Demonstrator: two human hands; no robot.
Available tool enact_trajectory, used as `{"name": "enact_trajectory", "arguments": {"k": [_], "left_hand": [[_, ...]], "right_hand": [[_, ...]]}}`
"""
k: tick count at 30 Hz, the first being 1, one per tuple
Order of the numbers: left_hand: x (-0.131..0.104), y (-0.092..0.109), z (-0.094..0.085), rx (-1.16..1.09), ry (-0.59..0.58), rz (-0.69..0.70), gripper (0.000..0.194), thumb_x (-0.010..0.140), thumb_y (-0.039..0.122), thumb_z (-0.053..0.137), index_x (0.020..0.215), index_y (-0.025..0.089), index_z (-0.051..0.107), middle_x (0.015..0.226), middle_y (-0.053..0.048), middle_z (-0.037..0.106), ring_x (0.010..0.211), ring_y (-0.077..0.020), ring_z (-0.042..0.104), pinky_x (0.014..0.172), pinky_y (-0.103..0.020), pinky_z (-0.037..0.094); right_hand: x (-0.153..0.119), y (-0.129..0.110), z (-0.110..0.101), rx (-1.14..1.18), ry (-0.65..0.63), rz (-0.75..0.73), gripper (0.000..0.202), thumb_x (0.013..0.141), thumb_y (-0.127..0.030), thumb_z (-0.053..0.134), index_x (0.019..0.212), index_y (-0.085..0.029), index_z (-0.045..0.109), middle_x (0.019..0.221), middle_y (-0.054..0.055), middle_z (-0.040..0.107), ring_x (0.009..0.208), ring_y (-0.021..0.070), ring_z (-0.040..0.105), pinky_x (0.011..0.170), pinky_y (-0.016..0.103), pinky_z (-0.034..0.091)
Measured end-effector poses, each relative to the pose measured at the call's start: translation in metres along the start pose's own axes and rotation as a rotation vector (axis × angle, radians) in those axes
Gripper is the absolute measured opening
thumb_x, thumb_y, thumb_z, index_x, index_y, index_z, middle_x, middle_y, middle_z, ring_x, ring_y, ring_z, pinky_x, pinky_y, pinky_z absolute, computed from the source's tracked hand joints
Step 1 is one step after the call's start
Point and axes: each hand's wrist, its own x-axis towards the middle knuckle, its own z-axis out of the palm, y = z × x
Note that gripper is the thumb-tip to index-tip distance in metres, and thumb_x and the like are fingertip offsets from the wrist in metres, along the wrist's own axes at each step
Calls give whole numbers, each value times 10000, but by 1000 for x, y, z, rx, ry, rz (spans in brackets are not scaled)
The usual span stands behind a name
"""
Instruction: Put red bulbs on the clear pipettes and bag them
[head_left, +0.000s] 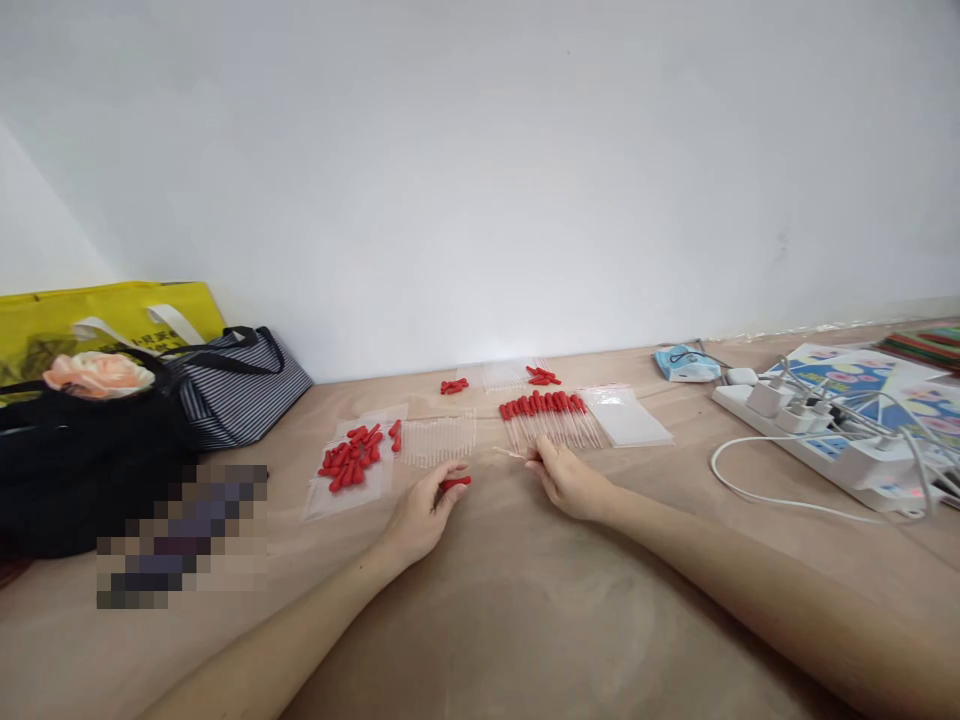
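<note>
My left hand [421, 515] is closed on a red rubber dropper bulb [456, 483], pinched between thumb and fingers. Across from it, my right hand [570, 482] pinches a thin clear dropper tube [510, 453] that points left toward the bulb; the two parts are apart. Beyond my left hand lies a row of clear tubes [439, 440] without bulbs. To its left, a pile of loose red bulbs [351, 458] rests on a clear plastic bag [319, 497]. Just past my right hand, droppers fitted with red bulbs [544, 405] lie side by side in a row.
Smaller groups of red bulbs [454, 386] lie near the wall. A white zip bag [630, 415] sits right of the droppers. At the right are a power strip [825, 440] with cables, a blue mask [686, 364] and printed papers [862, 375]. Bags [236, 390] stand left.
</note>
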Motion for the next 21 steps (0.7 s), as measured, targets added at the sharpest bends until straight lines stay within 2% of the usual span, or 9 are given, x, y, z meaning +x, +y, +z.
{"name": "enact_trajectory", "arguments": {"k": [4,6,14,21], "left_hand": [[1,-2,2,-34,-46,35,234,834,298,382,924,199,575,929,-25,647,868,-182,583,761,-294,436],[0,-1,1,-37,-42,31,229,836,298,379,898,197,575,883,-16,647,829,-177,585,736,-286,439],[-3,6,4,-122,-80,36,157,800,263,445,868,181,560,804,-9,617,753,-159,561,705,-272,431],[-4,6,9,-215,-66,7,177,775,296,488,870,172,573,789,-11,609,741,-157,554,696,-275,432]], "right_hand": [[-5,0,9,74,54,-80,248,836,-108,294,1049,-153,415,983,103,532,912,166,490,774,294,385],[-6,-4,11,49,46,-120,289,827,-83,292,1059,-163,443,1004,99,529,932,169,477,797,307,375],[-11,-17,9,19,35,-136,194,858,-162,336,952,-162,506,852,57,571,782,143,510,717,293,357],[-11,-17,11,4,61,-167,184,867,-182,336,934,-167,506,823,47,574,743,134,505,686,279,329]]}}
